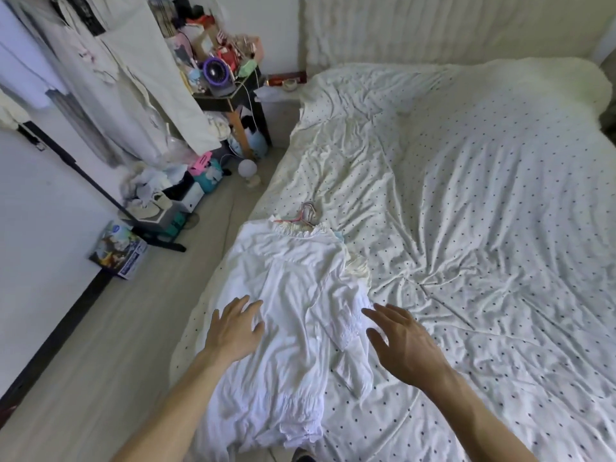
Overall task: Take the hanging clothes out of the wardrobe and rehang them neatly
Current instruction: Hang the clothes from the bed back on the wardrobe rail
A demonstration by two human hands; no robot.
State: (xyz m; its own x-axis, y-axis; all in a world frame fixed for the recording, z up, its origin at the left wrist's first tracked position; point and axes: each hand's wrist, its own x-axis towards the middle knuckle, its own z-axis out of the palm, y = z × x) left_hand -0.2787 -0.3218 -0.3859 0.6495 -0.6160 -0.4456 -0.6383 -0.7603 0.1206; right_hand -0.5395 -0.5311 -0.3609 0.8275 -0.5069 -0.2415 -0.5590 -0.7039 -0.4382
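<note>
A white dress [293, 295] lies flat on the dotted bed sheet [466, 195] near the bed's edge, neck end away from the person. It is probably laid there so it can be smoothed before it goes back on the rail. At its collar sit a few thin hangers [308, 215], pink and pale, bunched together. Whether one is threaded through the neck cannot be told.

The left hand [235, 328] is over the cloth's left side, fingers straight and spread, gripping nothing. The right hand [403, 341] is by the crumpled right sleeve, fingers also loose and apart, holding nothing. Both look placed to flatten or straighten the fabric. Whether the palms actually press the cloth or hover just above it is unclear.

More pale clothes [110, 71] hang at the upper left, cut off by the frame edge, so their rail is out of sight. A cluttered side table [233, 101] stands beyond them. The hem bunches at the bottom edge, where the left forearm covers part of the cloth.
</note>
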